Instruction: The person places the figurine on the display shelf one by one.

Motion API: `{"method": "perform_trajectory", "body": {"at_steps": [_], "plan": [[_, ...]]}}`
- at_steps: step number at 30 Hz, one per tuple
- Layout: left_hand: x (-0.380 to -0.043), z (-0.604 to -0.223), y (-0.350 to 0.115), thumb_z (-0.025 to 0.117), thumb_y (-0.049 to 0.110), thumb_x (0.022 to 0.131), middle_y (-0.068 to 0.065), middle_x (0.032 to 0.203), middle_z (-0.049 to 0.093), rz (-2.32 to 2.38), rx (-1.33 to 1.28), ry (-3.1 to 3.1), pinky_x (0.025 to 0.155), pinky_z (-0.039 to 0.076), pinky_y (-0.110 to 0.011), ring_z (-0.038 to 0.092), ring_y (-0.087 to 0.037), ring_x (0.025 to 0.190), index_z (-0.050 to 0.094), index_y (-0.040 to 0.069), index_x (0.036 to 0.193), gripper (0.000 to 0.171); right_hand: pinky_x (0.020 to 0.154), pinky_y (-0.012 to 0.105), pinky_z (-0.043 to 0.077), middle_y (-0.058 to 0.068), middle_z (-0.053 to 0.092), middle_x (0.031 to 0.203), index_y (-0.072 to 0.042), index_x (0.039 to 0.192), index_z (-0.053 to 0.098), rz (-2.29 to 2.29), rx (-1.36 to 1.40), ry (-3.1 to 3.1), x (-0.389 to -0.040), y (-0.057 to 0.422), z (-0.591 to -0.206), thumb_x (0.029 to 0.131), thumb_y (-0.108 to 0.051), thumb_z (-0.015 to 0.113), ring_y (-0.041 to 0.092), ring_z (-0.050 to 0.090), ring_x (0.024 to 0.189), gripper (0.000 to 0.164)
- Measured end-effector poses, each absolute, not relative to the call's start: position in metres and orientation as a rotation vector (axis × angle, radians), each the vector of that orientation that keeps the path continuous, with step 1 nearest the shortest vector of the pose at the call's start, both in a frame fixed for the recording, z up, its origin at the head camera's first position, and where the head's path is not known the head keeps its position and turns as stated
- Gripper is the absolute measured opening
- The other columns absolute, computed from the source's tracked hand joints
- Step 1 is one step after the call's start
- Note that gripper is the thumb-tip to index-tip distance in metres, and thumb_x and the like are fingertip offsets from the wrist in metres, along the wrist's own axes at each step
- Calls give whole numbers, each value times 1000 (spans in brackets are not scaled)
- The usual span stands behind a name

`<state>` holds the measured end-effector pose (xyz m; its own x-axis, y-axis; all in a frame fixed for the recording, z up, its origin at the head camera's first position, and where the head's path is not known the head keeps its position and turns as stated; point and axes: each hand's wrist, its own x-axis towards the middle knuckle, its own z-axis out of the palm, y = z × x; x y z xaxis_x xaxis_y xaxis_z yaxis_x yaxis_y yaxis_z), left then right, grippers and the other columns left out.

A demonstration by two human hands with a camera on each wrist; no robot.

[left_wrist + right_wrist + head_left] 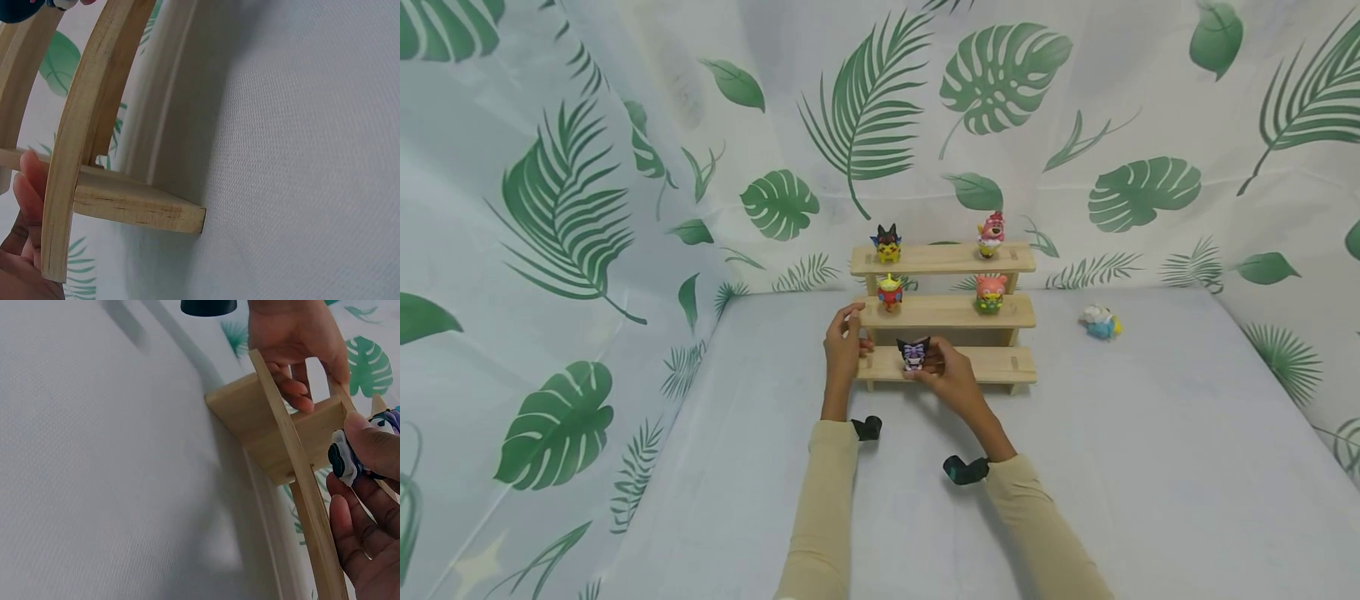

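Note:
A small toy figurine with a black pointed hood and purple trim [913, 356] is pinched between the thumb and fingers of my right hand [955, 379], just over the lowest step of a three-tier wooden display shelf [940, 312]. Seen from the right wrist, the figurine's dark round base [337, 462] faces the camera, beside the shelf board. My left hand [842, 354] grips the shelf's left end, its fingers [297, 394] curled at the boards between the lower and middle steps. In the left wrist view, part of that hand is hidden behind a board [69, 169].
On the top step stand a yellow figurine with black ears [888, 246] and a pink bear figurine [991, 236]. The middle step bears a red-and-green figurine [890, 294] and a pink-and-green one [989, 296]. A white-and-blue figurine [1101, 322] lies on the table to the right.

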<state>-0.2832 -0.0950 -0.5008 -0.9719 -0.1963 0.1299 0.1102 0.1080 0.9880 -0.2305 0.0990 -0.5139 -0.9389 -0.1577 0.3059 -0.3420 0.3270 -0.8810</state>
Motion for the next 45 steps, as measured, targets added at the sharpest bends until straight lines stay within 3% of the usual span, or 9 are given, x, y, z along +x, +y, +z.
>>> {"method": "perform_trajectory", "body": {"at_steps": [4, 6, 16, 20, 26, 31, 39, 45], "plan": [[-270, -481, -95, 45, 23, 105, -24, 105, 65, -1969, 56, -2192, 63, 58, -58, 65, -54, 75, 59, 4, 130, 35, 74, 28, 59, 23, 68, 102, 3, 116, 57, 1655, 464, -2430, -233, 95, -515, 78, -4, 81, 32, 67, 90, 46], [-269, -480, -95, 45, 23, 105, -23, 105, 66, -1965, 51, -2184, 62, 58, -57, 64, -55, 75, 60, 4, 130, 35, 71, 20, 56, 20, 69, 102, 0, 117, 58, 1650, 456, -2433, -237, 95, -521, 77, -8, 82, 28, 67, 89, 47], [-284, -500, -98, 46, 31, 105, -22, 110, 66, -1993, 60, -2170, 59, 58, -55, 65, -54, 74, 62, 11, 130, 35, 64, 16, 50, 19, 70, 101, 0, 115, 58, 1621, 421, -2456, -244, 84, -527, 77, -10, 83, 26, 66, 87, 47], [-291, -513, -97, 47, 38, 103, -19, 108, 67, -1983, 81, -2152, 56, 58, -50, 67, -47, 68, 63, 17, 128, 36, 62, 17, 48, 19, 70, 99, 0, 114, 58, 1609, 415, -2448, -247, 80, -529, 76, -11, 84, 26, 65, 85, 46], [-291, -518, -96, 48, 41, 102, -16, 100, 67, -1952, 87, -2139, 46, 54, -29, 64, -21, 55, 65, 23, 122, 32, 63, 16, 47, 17, 71, 99, -2, 113, 59, 1560, 358, -2476, -250, 74, -530, 75, -12, 85, 25, 65, 84, 47], [-291, -515, -96, 49, 37, 103, -17, 102, 68, -1956, 85, -2127, 45, 51, -23, 63, -17, 53, 66, 22, 122, 29, 63, 18, 46, 17, 71, 99, -2, 116, 59, 1518, 343, -2480, -251, 71, -528, 75, -13, 85, 28, 66, 84, 50], [-291, -513, -96, 48, 38, 103, -16, 102, 68, -1931, 84, -2144, 47, 55, -29, 67, -26, 56, 66, 22, 122, 30, 61, 20, 41, 13, 73, 99, -7, 119, 61, 1474, 329, -2476, -250, 68, -524, 74, -18, 86, 27, 64, 78, 52], [-291, -513, -98, 46, 41, 103, -17, 109, 68, -1939, 87, -2169, 57, 59, -47, 68, -44, 68, 65, 22, 125, 34, 60, 20, 39, 10, 73, 101, -10, 119, 60, 1439, 330, -2497, -253, 65, -528, 75, -21, 86, 22, 63, 76, 52]]}}
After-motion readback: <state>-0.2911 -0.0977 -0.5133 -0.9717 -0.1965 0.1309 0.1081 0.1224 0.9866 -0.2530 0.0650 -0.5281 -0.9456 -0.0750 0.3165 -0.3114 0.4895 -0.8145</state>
